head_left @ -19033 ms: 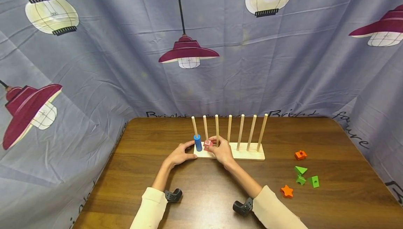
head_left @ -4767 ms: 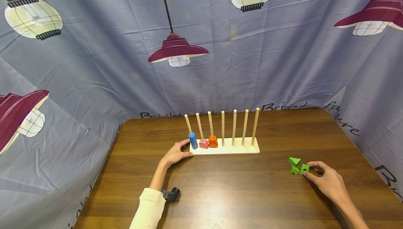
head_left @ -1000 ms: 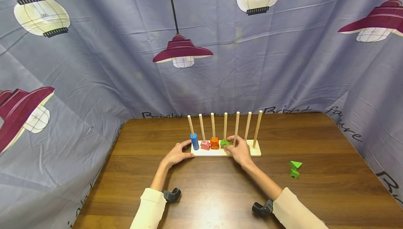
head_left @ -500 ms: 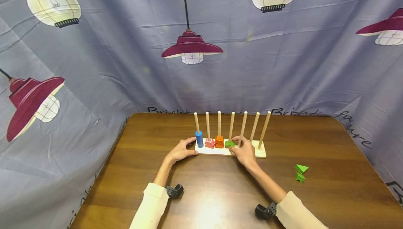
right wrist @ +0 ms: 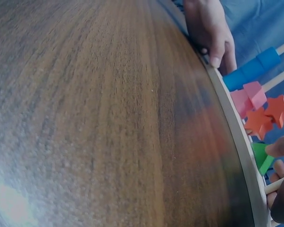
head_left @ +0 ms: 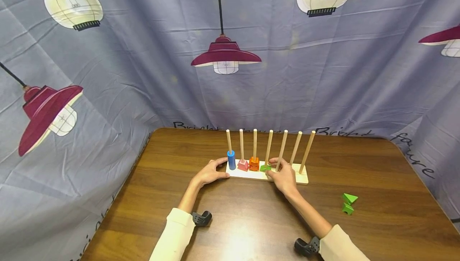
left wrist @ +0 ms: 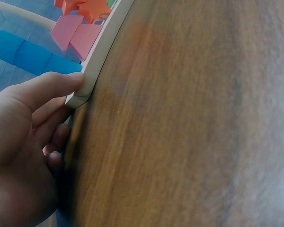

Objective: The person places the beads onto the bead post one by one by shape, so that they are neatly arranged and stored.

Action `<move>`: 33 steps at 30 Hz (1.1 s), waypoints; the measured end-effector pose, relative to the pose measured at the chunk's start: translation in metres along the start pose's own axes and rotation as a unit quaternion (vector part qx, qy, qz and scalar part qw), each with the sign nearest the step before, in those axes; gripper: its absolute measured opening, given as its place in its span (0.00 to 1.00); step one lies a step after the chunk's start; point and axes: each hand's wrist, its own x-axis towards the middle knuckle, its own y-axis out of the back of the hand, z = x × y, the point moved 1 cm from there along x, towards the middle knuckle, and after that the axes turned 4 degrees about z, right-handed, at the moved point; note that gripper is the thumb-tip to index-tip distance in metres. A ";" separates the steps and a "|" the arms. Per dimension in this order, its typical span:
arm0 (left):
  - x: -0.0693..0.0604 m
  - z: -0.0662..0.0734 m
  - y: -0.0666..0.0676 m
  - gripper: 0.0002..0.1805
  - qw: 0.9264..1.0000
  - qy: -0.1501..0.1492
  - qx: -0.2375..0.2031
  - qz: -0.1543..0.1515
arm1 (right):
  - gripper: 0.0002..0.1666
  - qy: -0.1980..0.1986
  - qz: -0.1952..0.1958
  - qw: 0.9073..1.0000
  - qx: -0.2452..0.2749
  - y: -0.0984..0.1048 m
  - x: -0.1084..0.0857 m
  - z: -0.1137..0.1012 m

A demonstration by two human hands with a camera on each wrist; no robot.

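A wooden peg board (head_left: 248, 174) with a row of upright pegs stands on the table. My left hand (head_left: 208, 174) holds its left end, thumb at the front edge and fingers behind. Stacked blue cylinders (head_left: 231, 161) sit on the leftmost peg, pink trapezoid blocks (head_left: 242, 165) on the second, orange star blocks (head_left: 254, 165) on the third. My right hand (head_left: 285, 178) pinches a green triangular block (right wrist: 261, 158) low on the fourth peg, partly hiding the board. In the left wrist view my thumb (left wrist: 68, 84) presses the board's corner.
Two loose green blocks, one triangular (head_left: 350, 198) and one notched (head_left: 347, 208), lie on the wooden table (head_left: 161, 221) to the right. The pegs farther right carry no blocks. A grey curtain (head_left: 280, 93) with printed lamps hangs behind the table.
Since the earliest frame, the orange stars have gone from the table onto the third peg, and one green block onto the fourth. Over the last second, both hands keep their places; the head view shifts.
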 end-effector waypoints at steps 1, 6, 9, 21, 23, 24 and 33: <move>-0.001 0.000 0.000 0.37 1.000 0.001 0.000 0.001 | 0.23 0.002 -0.004 1.000 0.001 0.000 0.000 -0.001; -0.006 -0.002 0.002 0.37 1.000 0.012 -0.004 0.010 | 0.31 0.015 -0.039 0.999 -0.003 0.004 -0.005 -0.005; -0.008 -0.002 0.003 0.38 1.000 0.020 -0.006 0.008 | 0.36 0.029 -0.070 0.997 -0.014 0.013 -0.012 -0.008; -0.004 0.002 -0.001 0.38 1.000 0.016 0.002 -0.009 | 0.17 0.149 0.035 0.978 -0.139 0.115 -0.044 -0.002; -0.004 0.001 -0.001 0.38 1.000 0.016 0.000 -0.007 | 0.19 0.141 0.054 0.975 -0.164 0.138 -0.047 0.003; -0.004 0.001 0.000 0.38 1.000 0.017 -0.002 -0.007 | 0.20 0.132 0.060 0.974 -0.174 0.150 -0.048 0.008; -0.003 0.000 0.001 0.38 1.000 0.022 -0.004 -0.008 | 0.33 0.026 0.003 0.969 -0.247 0.217 -0.058 0.064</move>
